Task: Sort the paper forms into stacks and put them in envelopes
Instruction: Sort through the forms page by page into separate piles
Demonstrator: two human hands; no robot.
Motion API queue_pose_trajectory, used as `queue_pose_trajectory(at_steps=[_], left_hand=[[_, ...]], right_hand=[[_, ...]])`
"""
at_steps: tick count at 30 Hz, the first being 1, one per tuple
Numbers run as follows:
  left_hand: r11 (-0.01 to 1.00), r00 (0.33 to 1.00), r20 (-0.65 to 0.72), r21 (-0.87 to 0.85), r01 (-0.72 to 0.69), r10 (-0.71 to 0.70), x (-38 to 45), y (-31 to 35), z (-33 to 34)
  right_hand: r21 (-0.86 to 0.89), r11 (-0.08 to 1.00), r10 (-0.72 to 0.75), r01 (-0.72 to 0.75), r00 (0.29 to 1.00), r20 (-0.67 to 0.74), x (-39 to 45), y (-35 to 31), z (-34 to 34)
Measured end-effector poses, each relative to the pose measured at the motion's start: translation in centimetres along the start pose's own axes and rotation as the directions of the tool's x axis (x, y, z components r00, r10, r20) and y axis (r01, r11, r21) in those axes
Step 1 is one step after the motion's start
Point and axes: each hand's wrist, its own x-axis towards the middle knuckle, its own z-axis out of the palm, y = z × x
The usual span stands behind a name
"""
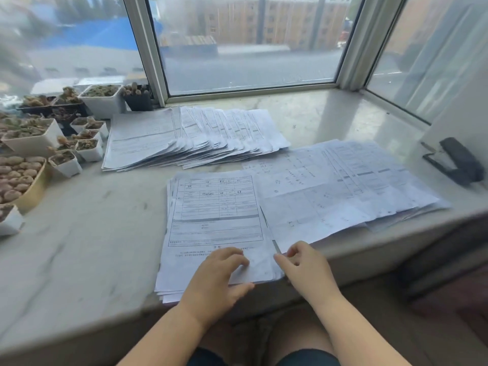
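A stack of printed paper forms [215, 215] lies face up at the front edge of the marble sill. My left hand [219, 278] rests on its lower part with fingers bent, thumb at the stack's near edge. My right hand [303, 268] pinches the stack's lower right corner between thumb and forefinger. To the right, a spread of face-down and overlapped sheets [343, 186] fans toward the sill's edge. Farther back, a fanned pile of forms [190, 138] lies near the window. No envelope is in view.
Small white and black pots of succulents [52, 138] crowd the left side of the sill [87, 233]. A black stapler [456, 162] sits at the far right by the wall. The window frame [153, 54] runs along the back.
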Motion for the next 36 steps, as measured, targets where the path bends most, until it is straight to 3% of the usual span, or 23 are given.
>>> queue_pose_trajectory(at_steps=[8,13,25,28,32,36], left_hand=[[0.999,0.999,-0.035,-0.015,0.038,-0.039,-1.0,0.2,0.5],[0.995,0.997,-0.032,-0.070,0.069,-0.072,-1.2,0.3,0.1],[0.986,0.990,-0.043,-0.109,0.129,-0.134,-0.8,0.2,0.0],[0.983,0.982,-0.128,-0.133,0.123,-0.140,-1.0,0.3,0.3],[0.958,0.920,-0.289,-0.187,0.218,-0.265,-0.4,0.3,0.4],[0.975,0.948,-0.236,-0.121,0.187,-0.211,-0.6,0.4,0.3]], right_hand=[[0.369,0.919,0.103,-0.138,0.988,0.112,-0.7,0.8,0.6],[0.526,0.839,0.021,-0.138,0.975,0.222,-1.2,0.5,1.3],[0.416,0.907,-0.007,-0.062,0.986,0.164,0.0,-1.3,2.1],[0.476,0.871,0.007,-0.126,0.970,0.244,0.3,-0.8,1.7],[0.553,0.807,-0.043,-0.209,0.912,0.408,0.9,0.3,0.9],[0.473,0.863,0.008,-0.179,0.940,0.341,1.1,-0.2,1.4]])
